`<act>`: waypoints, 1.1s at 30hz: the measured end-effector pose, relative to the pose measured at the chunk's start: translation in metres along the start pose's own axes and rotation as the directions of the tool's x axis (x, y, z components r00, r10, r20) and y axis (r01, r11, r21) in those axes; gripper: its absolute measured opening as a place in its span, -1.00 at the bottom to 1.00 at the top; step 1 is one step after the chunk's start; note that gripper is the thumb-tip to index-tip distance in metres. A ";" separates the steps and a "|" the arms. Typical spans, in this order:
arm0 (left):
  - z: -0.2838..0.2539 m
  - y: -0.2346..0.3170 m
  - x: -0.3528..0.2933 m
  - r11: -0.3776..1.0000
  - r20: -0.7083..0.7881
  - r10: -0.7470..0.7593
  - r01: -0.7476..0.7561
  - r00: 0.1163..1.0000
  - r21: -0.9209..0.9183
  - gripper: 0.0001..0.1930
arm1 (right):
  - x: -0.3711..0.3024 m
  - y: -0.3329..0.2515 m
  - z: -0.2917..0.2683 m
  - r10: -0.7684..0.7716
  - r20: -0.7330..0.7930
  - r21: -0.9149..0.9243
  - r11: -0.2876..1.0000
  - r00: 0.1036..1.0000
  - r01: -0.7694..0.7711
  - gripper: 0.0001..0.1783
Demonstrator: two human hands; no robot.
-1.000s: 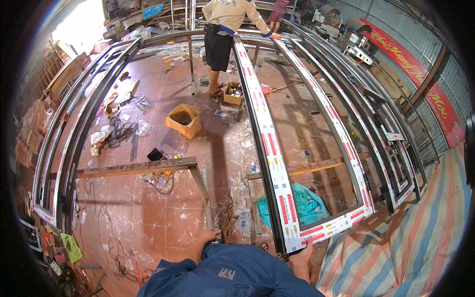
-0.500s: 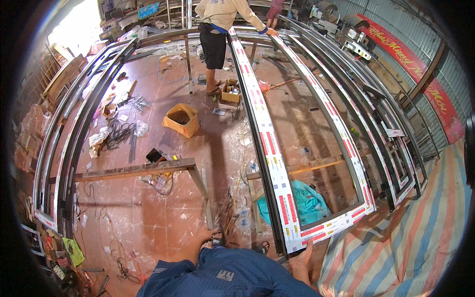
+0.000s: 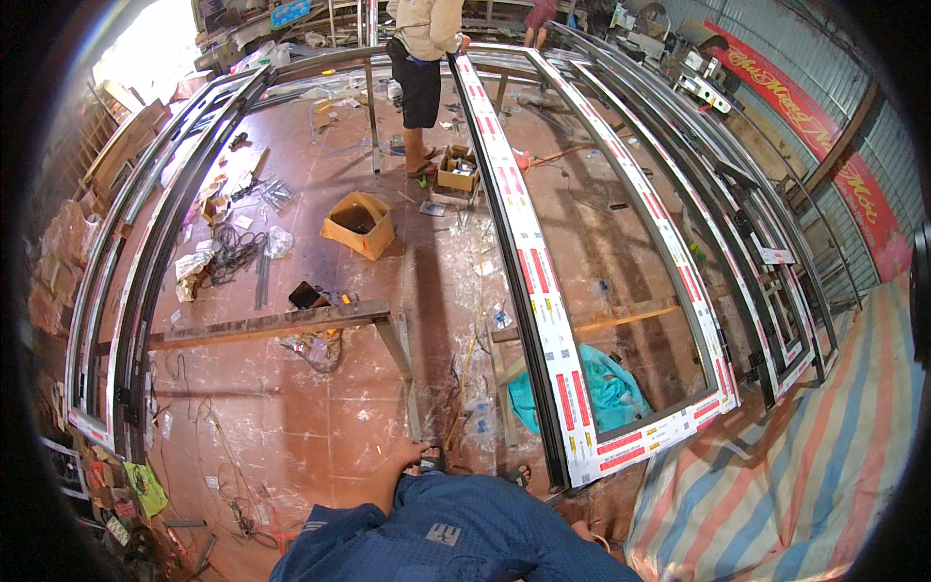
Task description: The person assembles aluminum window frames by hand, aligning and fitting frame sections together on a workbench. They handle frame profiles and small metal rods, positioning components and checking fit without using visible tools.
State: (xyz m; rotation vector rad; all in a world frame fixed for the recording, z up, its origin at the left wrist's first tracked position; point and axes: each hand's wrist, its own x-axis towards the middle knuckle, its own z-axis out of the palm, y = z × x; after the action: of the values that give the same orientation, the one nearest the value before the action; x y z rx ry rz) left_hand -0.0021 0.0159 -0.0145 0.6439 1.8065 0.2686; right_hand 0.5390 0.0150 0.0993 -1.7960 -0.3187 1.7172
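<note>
A long door or window frame (image 3: 543, 301), wrapped in white film with red printed patches, slants from the far side to the spot just right of my body. My right hand (image 3: 583, 531) shows only as a small patch of skin below the frame's near corner, apart from it; its fingers are hidden. Down in front of me, my left hand (image 3: 412, 451) hangs beside my sandalled foot (image 3: 431, 460). Its fingers are too small and foreshortened to read, and no object shows in it. A teal cloth or bag (image 3: 603, 388) lies beneath the frame.
A co-worker (image 3: 427, 68) stands at the frame's far end. More frames (image 3: 126, 320) lie on the left, and others (image 3: 766, 262) on the right. A wooden trestle (image 3: 281, 323), an open carton (image 3: 359, 225), cables (image 3: 233, 254) and a striped tarp (image 3: 786, 436) lie around.
My right hand has let go of the frame's near corner and dropped lower. The frame appears slightly farther right. The co-worker's outstretched arm has drawn in from the frame's far end.
</note>
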 end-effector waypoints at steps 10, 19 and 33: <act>-0.016 -0.006 -0.001 1.000 -0.072 0.025 -0.024 0.997 0.016 -0.34 | 0.007 0.024 0.014 0.111 -0.080 -0.163 0.979 0.991 -0.123 -0.31; -0.071 -0.044 -0.039 0.994 0.006 -0.044 0.044 0.999 -0.104 -0.53 | 0.009 0.041 0.052 0.136 -0.028 -0.207 0.968 0.990 -0.139 -0.40; -0.135 -0.041 -0.036 0.988 0.020 -0.087 0.088 0.996 -0.126 -0.59 | 0.000 0.087 0.069 0.100 -0.146 -0.192 0.973 0.984 -0.127 -0.43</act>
State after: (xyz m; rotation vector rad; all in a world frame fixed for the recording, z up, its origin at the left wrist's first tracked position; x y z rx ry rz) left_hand -0.1330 -0.0197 0.0393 0.4746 1.7832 0.3162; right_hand 0.4516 -0.0346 0.0516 -2.1035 -0.3479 1.6795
